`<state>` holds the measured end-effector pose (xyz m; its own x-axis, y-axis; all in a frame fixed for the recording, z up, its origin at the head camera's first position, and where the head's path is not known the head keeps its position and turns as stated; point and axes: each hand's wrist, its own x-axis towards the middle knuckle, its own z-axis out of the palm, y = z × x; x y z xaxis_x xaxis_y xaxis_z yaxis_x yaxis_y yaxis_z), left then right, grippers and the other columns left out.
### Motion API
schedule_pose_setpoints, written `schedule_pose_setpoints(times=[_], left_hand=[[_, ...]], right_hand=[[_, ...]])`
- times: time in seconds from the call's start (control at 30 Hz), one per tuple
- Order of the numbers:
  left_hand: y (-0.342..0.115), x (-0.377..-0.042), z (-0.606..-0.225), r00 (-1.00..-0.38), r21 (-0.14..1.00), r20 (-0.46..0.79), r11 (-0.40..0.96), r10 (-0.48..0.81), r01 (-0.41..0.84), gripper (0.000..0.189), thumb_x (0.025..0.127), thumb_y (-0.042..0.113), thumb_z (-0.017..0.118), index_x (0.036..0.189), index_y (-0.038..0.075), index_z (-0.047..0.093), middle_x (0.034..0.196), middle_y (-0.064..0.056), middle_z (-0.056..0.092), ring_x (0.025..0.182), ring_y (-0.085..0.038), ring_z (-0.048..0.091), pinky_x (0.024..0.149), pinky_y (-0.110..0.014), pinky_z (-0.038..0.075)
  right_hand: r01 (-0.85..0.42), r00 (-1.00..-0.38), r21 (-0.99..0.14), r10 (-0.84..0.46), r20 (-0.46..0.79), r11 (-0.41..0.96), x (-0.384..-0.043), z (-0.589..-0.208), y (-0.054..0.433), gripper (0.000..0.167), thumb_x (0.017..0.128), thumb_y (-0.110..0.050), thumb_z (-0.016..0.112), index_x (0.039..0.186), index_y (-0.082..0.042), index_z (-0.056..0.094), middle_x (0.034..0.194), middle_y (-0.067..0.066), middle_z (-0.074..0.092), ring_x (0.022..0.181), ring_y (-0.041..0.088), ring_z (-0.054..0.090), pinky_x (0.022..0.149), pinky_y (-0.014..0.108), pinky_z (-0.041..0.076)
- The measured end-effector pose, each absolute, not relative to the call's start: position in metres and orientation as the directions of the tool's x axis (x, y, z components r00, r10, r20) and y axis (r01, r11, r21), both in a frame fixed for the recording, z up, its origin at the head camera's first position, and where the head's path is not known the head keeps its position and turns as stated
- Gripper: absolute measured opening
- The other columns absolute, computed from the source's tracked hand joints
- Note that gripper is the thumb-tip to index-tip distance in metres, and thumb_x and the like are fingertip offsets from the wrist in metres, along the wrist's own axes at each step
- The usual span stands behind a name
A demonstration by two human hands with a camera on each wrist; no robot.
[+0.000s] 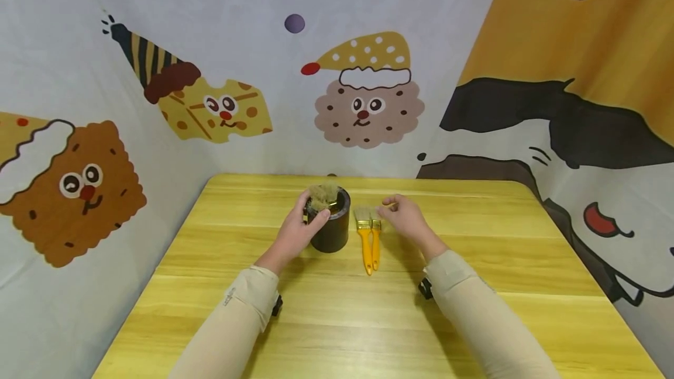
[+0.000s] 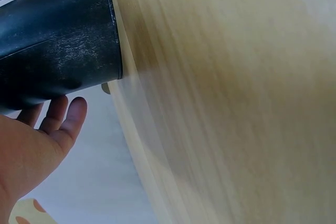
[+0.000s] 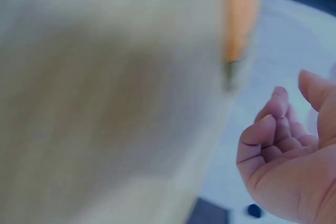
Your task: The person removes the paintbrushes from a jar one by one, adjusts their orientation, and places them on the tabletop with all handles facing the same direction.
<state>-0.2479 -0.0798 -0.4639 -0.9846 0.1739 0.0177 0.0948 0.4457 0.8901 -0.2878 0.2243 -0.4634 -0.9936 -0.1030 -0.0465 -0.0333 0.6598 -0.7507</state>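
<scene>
A dark cylindrical pot stands upright on the table, my left hand gripping it from the left near its rim. The thumb lies over the front of the rim; in the left wrist view several fingers curve along the pot's dark wall. Pale bristles stick up from the pot, with a glint of gold metal beside them. Two paintbrushes with orange handles lie side by side right of the pot, bristles away from me. Just right of those bristles hovers my right hand, fingers loosely curled around nothing.
The wooden table has its far edge not far behind the pot. Beyond it hangs a white cloth printed with cartoon figures. An orange brush handle shows blurred in the right wrist view.
</scene>
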Motion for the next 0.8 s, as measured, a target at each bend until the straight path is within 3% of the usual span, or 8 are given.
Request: schedule_pose_setpoints(times=[0.23,0.5,0.8], left_hand=[[-0.084,-0.248,-0.46,-0.986,0.895,0.024,0.437,0.162,0.094,0.094,0.096,0.081,0.056,0.171,0.043,0.014,0.177,-0.011,0.027,0.161,-0.043,0.031,0.123,-0.07,0.034],[-0.086,-0.248,-0.46,-0.986,0.901,0.028,0.422,0.167,0.098,0.092,0.098,0.076,0.057,0.171,0.039,0.016,0.174,-0.014,0.032,0.157,-0.043,0.038,0.12,-0.069,0.038],[-0.082,-0.248,-0.462,-0.982,0.907,0.004,0.412,0.19,0.083,0.097,0.094,0.084,0.055,0.171,0.042,0.014,0.177,-0.01,0.027,0.159,-0.039,0.035,0.12,-0.069,0.039]], right_hand=[[-0.217,-0.972,-0.773,-0.209,0.112,0.597,-0.282,-0.413,0.18,0.042,0.106,-0.042,0.069,0.136,-0.012,0.069,0.113,0.009,0.076,0.101,0.025,0.069,0.088,0.044,0.057],[-0.308,-0.938,-0.731,-0.324,0.125,0.609,-0.269,-0.392,0.145,0.038,0.105,-0.038,0.071,0.135,-0.015,0.069,0.112,0.002,0.073,0.088,0.02,0.065,0.074,0.036,0.056],[-0.41,-0.879,-0.639,-0.468,0.087,0.651,-0.27,-0.384,0.138,0.035,0.102,-0.028,0.076,0.133,-0.012,0.07,0.116,0.006,0.077,0.093,0.019,0.069,0.083,0.038,0.059]])
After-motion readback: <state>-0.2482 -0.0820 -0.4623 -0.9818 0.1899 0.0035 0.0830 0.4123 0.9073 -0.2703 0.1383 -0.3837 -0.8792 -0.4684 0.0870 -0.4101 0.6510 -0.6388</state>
